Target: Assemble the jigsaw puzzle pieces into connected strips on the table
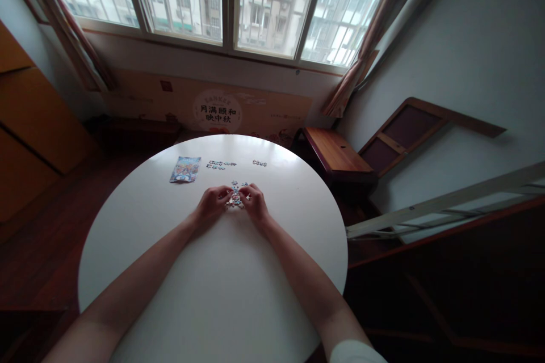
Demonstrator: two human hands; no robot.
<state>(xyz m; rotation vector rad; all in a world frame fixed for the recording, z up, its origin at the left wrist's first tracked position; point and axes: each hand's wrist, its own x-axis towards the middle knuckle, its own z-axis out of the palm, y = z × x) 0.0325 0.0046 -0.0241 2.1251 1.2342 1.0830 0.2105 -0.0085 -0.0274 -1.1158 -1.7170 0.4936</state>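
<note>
A small heap of jigsaw pieces (pixel 235 201) lies on the white round table (pixel 204 295), between my two hands. My left hand (pixel 214 199) is at the heap's left side, thumb and fingers pinched on a jigsaw piece that is mostly hidden. From the right, my right hand (pixel 254 202) pinches at the heap too, its fingertips closed on a small jigsaw piece. Both hands are close together, fingertips nearly meeting over the pieces. A few loose pieces (pixel 234 182) lie just beyond the fingers.
Farther back on the table are a group of jigsaw pieces (pixel 216 165) and a short row of pieces (pixel 259 163). A colourful printed picture sheet (pixel 185 169) lies to their left. Behind the table's right side stands a wooden bench (pixel 336 149).
</note>
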